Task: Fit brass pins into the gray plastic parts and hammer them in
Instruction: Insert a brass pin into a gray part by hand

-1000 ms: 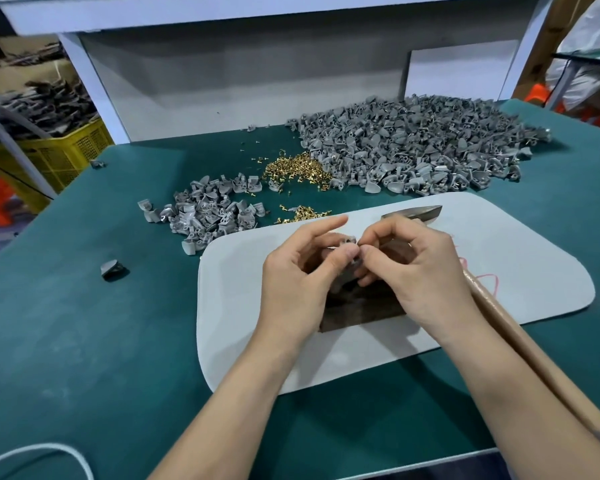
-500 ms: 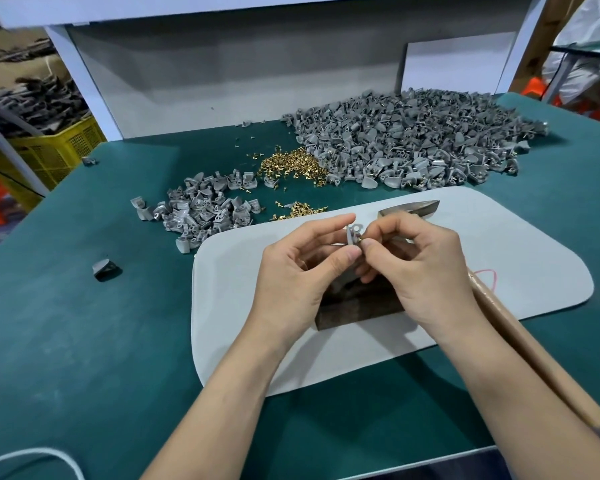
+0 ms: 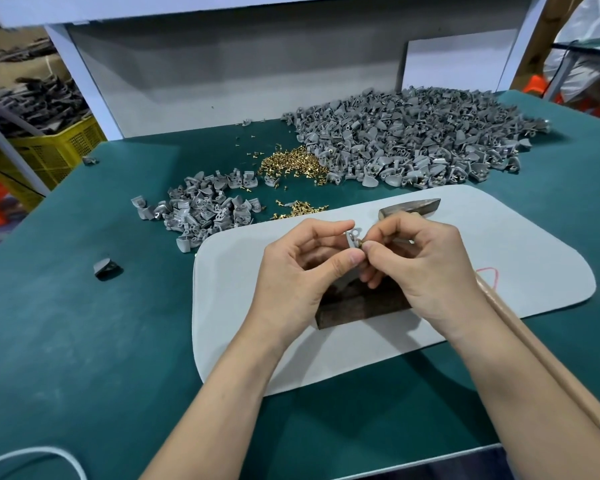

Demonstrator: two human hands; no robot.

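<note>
Left hand (image 3: pixel 298 268) grip pinched gray part (image 3: pixel 353 236) above dark block (image 3: pixel 360 304) on mat (image 3: pixel 499 244); right hand (image 3: pixel 419 268) grip pinched brass pin (image 3: pixel 362 242) against it. Hammer (image 3: pixel 409 206) just behind; parts heap (image 3: pixel 412 140), loose pins (image 3: pixel 291 164) toward worktop (image 3: pixel 83 341) far edge.

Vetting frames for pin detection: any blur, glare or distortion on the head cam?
Head view: small gray plastic part and brass pin between the fingers are sharp; soft forearm shadows fall on the green table; faint sheen on the steel hammer head; wide-angle bowing tilts the white shelf posts.
</note>
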